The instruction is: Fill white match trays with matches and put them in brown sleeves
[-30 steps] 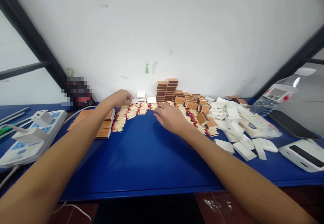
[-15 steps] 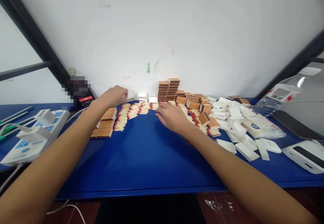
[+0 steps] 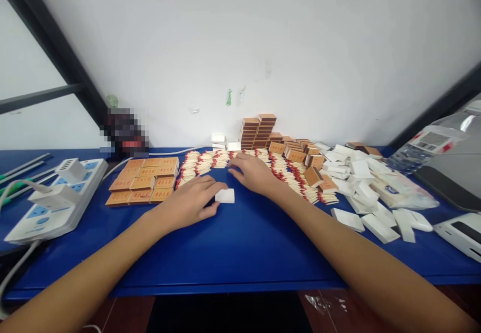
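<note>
Thumb and fingers of my left hand (image 3: 193, 200) are closed on one end of a small white matchbox tray (image 3: 225, 196), low over the blue table. My right hand (image 3: 253, 172) is at the row of loose matches (image 3: 221, 159), fingers curled down. Its fingertips touch the near edge of the match row; what they pinch, if anything, is hidden. Behind, several printed matchboxes (image 3: 258, 130) are stacked against the wall. Flat rows of closed matchboxes (image 3: 145, 182) lie to the left of my left hand.
White trays (image 3: 219, 140) stand at the wall. Loose matchbox sleeves (image 3: 296, 152) and a heap of white trays (image 3: 356, 172) lie right. Farther right are a plastic bottle (image 3: 428, 140) and a white device (image 3: 462, 232). A power strip (image 3: 56, 207) is at left.
My left hand has come from near the wall down and toward the middle, now with a white tray in it. The right hand stays at the matches. The view has shifted slightly.
</note>
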Available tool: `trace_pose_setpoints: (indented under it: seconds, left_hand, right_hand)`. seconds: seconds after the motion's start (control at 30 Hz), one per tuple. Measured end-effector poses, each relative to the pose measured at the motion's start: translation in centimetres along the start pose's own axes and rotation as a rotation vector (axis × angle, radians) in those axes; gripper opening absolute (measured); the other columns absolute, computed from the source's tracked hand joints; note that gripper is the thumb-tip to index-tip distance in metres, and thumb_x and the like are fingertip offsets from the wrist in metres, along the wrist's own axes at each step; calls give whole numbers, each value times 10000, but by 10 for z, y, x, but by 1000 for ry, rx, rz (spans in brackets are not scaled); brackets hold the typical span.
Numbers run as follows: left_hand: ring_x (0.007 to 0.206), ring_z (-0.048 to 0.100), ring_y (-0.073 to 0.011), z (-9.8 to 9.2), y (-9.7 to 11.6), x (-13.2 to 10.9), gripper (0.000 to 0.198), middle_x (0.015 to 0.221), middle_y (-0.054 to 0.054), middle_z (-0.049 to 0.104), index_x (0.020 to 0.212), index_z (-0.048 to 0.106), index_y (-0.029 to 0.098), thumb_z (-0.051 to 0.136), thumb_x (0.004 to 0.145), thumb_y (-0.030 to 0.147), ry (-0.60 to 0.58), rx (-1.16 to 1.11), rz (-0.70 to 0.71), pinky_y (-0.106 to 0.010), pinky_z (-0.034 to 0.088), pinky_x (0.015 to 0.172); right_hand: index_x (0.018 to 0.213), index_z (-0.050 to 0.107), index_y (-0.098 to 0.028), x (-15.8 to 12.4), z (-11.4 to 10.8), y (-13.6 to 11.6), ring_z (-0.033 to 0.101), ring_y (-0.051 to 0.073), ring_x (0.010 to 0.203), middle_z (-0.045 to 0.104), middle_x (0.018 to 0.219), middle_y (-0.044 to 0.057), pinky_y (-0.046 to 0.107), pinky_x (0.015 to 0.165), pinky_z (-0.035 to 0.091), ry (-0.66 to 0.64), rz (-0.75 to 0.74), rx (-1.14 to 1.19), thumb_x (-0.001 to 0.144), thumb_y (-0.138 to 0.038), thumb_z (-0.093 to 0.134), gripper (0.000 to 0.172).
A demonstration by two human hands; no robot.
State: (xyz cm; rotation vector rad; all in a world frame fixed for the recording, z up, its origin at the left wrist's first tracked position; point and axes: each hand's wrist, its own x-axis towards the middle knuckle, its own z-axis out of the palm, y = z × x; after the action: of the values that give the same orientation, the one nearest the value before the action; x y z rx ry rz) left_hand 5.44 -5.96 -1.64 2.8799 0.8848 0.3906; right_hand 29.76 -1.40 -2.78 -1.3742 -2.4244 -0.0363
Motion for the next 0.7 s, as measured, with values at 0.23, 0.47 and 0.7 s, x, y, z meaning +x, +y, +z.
trace_pose_setpoints:
  seconds: [0.23,0.47,0.7]
  left_hand:
    - [1090,640,-286,3,-8,2,258,1087,-85,723,1152,739,215,716,945,366,113,-106,-50,-457,530,980]
    - [998,620,-254,4,1,1,239,987,-56,691,1104,763,204,727,943,376,81,-106,-1,-421,514,925]
    - [998,609,-258,5,1,1,239,979,-64,685,1110,768,202,709,958,377,92,-90,3,-430,514,916]
  right_hand:
    - [1115,736,-168,17,22,-5,618,221,1056,666,1130,107,329,879,449,11,0,115,1067,-234,578,178]
    - [1172,724,-174,16,26,-2,613,222,1041,656,1120,100,335,902,448,15,15,128,1069,-237,563,201]
    - [1185,725,-186,16,25,-3,617,222,1043,658,1112,94,333,904,447,17,15,158,1065,-208,548,215]
